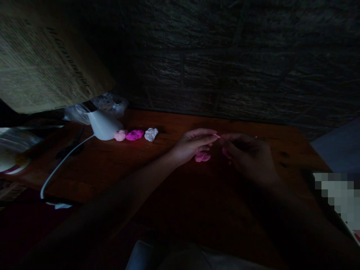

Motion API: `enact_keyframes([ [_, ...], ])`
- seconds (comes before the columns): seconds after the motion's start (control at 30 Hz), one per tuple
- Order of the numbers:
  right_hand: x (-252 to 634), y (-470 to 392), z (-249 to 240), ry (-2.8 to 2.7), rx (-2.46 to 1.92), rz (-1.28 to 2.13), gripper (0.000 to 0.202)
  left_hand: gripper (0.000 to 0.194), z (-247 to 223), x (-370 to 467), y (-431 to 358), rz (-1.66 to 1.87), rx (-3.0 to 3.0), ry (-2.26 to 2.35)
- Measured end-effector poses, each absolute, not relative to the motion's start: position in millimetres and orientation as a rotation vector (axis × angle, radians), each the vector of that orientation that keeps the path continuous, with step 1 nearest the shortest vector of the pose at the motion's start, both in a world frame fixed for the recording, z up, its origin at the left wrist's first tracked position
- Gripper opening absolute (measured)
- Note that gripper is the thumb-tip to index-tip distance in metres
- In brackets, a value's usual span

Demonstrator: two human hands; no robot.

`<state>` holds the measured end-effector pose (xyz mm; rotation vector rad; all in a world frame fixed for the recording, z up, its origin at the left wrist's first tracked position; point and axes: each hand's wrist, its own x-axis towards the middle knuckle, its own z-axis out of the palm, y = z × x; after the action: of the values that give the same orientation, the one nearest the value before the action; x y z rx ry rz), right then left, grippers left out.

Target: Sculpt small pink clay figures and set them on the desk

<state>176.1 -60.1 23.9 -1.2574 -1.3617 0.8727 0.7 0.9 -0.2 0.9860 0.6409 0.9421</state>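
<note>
One thin pink bit (216,135) is pinched in the left hand (189,147), thumb against finger, above the table (174,122), near a pink lump (202,157). The right hand (254,155) is beside it; too dark to tell if it pinches. Soft, tiny squeezes should stop tearing.

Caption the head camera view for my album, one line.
Two hands, left and right, pinch a small pink piece above a dim wooden table.

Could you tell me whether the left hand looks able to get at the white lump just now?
Probably yes: the white lump sits on the table with nothing visible between it and the left hand, though that hand seems to be pinching a small pink piece.
</note>
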Motion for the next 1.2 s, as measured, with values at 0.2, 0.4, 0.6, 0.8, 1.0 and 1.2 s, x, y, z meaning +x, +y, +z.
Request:
enact_keyframes([
  [0.2, 175.6, -60.0, 23.8, -1.339, -1.234, 0.884, 0.035, 0.016, -0.4, 1.4, 1.2, 0.973, 1.039, 0.627],
  [0.4, 178.6, -58.0, 19.7, -1.44, -1.219, 0.847, 0.032, 0.019, -1.4, 0.4, 0.9, 0.959, 1.052, 0.654],
  [0.6, 179.7, -58.0, 20.6, -1.471, -1.231, 0.827, 0.036, 0.018, -1.9, -0.7, 0.8, 0.943, 1.101, 0.639],
  [0.8, 179.7, -58.4, 20.8, -1.481, -1.218, 0.821, 0.037, 0.029, -0.9, -1.1, -0.8, 1.003, 1.211, 0.65],
  [1.0, 181.0, -58.1, 20.8, -1.515, -1.269, 0.766, 0.036, 0.014, 2.8, -1.7, -2.1, 1.048, 1.332, 0.709],
  [1.2, 180.3, -58.9, 20.4, -1.535, -1.28, 0.744, 0.026, 0.014, 3.8, -0.5, -3.6, 1.096, 1.46, 0.681],
])
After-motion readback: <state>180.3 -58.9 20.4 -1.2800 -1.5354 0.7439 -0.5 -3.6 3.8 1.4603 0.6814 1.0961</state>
